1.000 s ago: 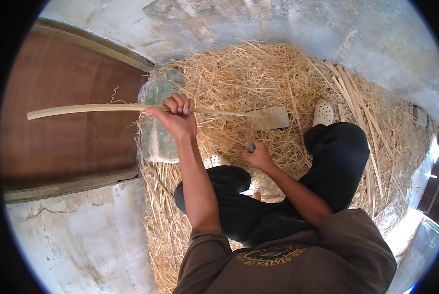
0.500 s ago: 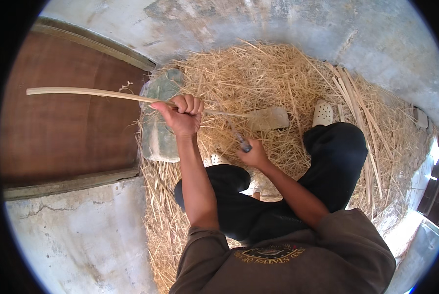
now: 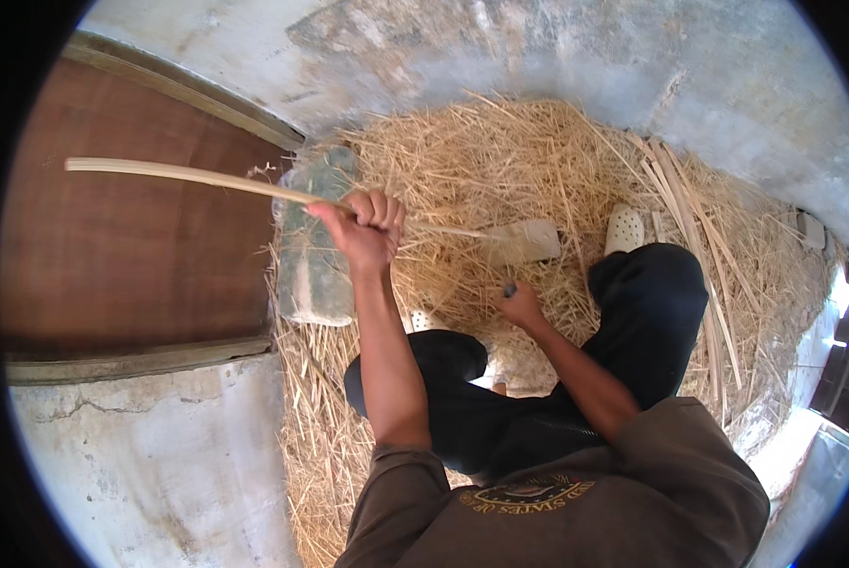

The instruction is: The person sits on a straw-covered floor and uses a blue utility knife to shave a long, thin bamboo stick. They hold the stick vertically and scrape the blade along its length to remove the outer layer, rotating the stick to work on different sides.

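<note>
My left hand is closed around a long pale strip of split wood or bamboo. The strip slants from the upper left down past my fist, its far end reaching the pale flat block on the straw. Whether it touches the block I cannot tell. My right hand, lower and to the right, is wrapped round a dark-ended handle of what looks like a knife. Its blade does not show clearly now. The hand is apart from the strip, below the block.
Straw covers the ground. A grey-green stone slab lies by the brown door panel. Several long pale strips lie at the right, beside a cream clog. A concrete wall stands behind.
My right hand has moved right and slightly down, taking the knife away from the strip. My left hand and the strip have shifted slightly right.
</note>
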Tool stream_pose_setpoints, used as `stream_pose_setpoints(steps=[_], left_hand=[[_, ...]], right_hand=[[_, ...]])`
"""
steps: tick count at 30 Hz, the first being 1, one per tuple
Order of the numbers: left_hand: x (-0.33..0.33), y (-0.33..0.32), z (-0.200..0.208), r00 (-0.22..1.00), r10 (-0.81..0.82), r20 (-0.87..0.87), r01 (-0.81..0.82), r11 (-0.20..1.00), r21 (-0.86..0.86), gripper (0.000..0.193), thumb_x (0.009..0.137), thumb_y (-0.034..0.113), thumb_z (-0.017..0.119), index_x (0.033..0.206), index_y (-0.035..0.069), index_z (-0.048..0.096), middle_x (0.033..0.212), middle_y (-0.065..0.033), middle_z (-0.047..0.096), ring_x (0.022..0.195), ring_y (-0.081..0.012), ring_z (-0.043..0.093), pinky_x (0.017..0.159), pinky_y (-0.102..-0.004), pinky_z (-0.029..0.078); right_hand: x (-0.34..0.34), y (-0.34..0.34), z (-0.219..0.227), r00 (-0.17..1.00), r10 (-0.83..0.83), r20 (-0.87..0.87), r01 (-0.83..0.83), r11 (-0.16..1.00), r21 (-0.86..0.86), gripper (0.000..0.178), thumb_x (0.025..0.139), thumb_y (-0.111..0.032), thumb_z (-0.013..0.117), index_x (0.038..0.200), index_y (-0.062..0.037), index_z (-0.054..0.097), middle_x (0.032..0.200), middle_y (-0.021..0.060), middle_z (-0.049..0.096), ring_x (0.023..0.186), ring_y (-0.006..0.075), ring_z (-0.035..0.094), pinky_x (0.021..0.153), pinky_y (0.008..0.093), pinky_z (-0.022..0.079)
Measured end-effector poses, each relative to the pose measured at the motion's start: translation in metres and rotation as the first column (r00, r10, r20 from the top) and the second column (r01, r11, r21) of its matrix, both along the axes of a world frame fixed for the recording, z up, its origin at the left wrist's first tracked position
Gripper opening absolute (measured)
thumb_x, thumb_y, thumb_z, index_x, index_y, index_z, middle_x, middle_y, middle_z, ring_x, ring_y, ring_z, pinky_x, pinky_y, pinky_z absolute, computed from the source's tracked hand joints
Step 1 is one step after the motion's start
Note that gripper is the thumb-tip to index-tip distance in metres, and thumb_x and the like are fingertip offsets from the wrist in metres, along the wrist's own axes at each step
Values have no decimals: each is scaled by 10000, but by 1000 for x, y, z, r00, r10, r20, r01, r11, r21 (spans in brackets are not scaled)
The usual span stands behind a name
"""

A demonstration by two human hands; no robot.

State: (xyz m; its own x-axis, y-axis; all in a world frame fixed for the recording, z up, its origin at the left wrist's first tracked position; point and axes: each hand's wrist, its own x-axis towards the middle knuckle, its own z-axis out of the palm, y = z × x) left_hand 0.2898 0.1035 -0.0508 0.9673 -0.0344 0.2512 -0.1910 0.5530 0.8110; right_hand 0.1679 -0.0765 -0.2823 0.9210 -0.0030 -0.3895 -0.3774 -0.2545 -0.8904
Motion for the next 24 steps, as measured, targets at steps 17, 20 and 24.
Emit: stream_pose_setpoints(steps=[17,20,24], left_hand=[[14,-22,7,988,-154,12,153,988,17,728,862,781,227,519,140,188,481,39,171,432,-119,136,432,-284,138],[11,-14,5,994,-112,7,111,994,6,726,864,778,231,516,142,190,485,40,172,436,-118,141,431,-280,137],[12,-15,2,997,-80,11,80,997,-5,719,868,775,218,513,152,189,486,42,166,434,-117,140,427,-278,138]], right_hand=[[9,24,70,966,-39,256,-22,972,232,169,724,-95,695,692,-46,536,593,-3,506,523,98,468,492,290,397],[16,1,25,997,-17,-73,25,995,99,184,718,-110,701,694,-41,532,593,5,514,531,100,474,500,297,404],[6,13,35,982,42,182,-62,993,105,205,720,-133,708,688,-35,531,594,18,520,514,118,469,489,310,408]])
